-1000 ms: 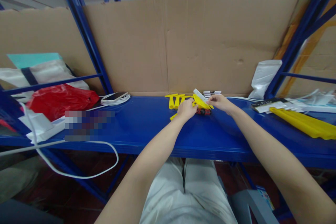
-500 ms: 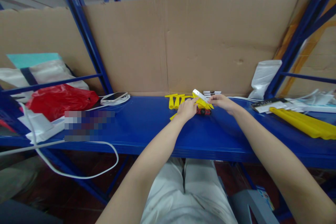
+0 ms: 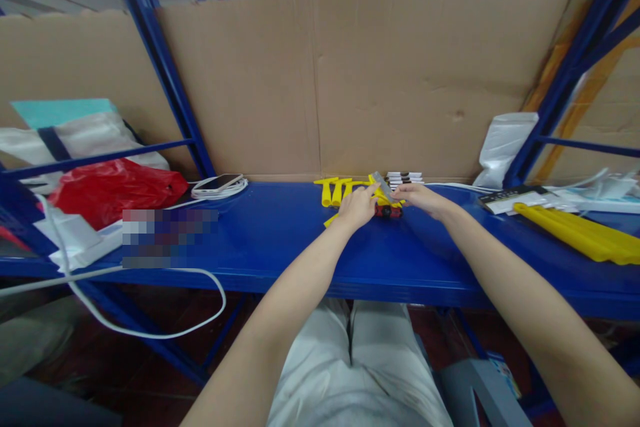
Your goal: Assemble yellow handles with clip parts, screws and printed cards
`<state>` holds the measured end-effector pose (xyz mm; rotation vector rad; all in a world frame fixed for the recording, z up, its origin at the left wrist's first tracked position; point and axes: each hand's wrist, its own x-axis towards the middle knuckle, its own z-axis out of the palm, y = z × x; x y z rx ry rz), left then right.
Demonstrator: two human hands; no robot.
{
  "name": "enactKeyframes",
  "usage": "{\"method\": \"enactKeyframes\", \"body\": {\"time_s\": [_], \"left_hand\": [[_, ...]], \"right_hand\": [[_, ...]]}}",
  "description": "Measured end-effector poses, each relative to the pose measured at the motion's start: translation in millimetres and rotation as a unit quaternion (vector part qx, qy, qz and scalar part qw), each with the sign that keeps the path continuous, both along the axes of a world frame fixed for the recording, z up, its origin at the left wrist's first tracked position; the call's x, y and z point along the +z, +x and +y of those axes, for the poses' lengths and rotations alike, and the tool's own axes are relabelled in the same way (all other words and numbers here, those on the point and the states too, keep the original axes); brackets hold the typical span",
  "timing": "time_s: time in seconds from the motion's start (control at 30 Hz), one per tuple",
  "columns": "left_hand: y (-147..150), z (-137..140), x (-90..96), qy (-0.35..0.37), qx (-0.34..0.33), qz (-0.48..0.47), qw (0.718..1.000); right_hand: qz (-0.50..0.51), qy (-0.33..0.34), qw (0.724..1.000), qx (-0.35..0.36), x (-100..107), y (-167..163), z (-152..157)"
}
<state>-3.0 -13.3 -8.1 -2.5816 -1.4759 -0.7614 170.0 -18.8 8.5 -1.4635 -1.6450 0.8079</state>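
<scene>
My left hand point(image 3: 357, 207) is closed on a yellow plastic piece point(image 3: 381, 198), whose full shape is hidden behind the fingers. In my right hand point(image 3: 423, 199) the fingertips pinch the lower end of a flat grey strip point(image 3: 383, 185), which slants up to the left against the yellow piece. A small red and black object point(image 3: 389, 211) lies on the blue shelf just below the hands. Left of them stand yellow T-shaped handles point(image 3: 327, 192), partly covered by my left hand. Behind my right fingers is a stack of small white packs with dark marks point(image 3: 405, 177).
A phone on a coiled white cable point(image 3: 223, 183) lies to the left, near a red plastic bag point(image 3: 120, 192). On the right are long yellow pieces point(image 3: 580, 233) and a white pouch point(image 3: 505, 147). Cardboard point(image 3: 240, 93) backs the blue shelf point(image 3: 280, 233).
The strip has turned: it looked white and lay flatter, and now shows a grey face at a steeper slant. My right hand has shifted slightly left, uncovering more of the white packs.
</scene>
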Motion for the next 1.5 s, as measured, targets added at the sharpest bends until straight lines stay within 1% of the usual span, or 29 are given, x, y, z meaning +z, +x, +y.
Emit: {"method": "enactKeyframes", "body": {"time_s": [0.1,0.2,0.43,0.6,0.7,0.97,1.23,1.5], "left_hand": [[-1,1,-0.4,0.002,-0.014,0.02,1.0],[-1,2,-1.6,0.007,-0.022,0.031,0.999],[0,1,-1.9,0.016,-0.032,0.036,0.999],[1,-2,0.3,0.015,-0.034,0.04,0.999],[1,-3,0.7,0.015,-0.036,0.039,0.998],[0,-3,1.1,0.012,-0.051,0.036,0.998],[0,-5,0.3,0.007,-0.048,0.047,0.998],[1,-4,-1.2,0.004,-0.048,0.036,0.998]], "right_hand": [[-0.013,0.01,1.0,0.017,1,2,-1],[-0.021,0.02,1.0,0.009,2,3,-1],[0.027,0.035,0.999,-0.015,-2,-2,0],[0.077,0.013,0.997,-0.029,-5,-6,2],[0.091,0.011,0.995,-0.028,-5,-6,2],[0.111,0.006,0.994,0.003,-7,1,5],[0.105,-0.01,0.994,0.017,-7,3,6],[0.093,-0.003,0.995,0.032,-5,5,5]]}}
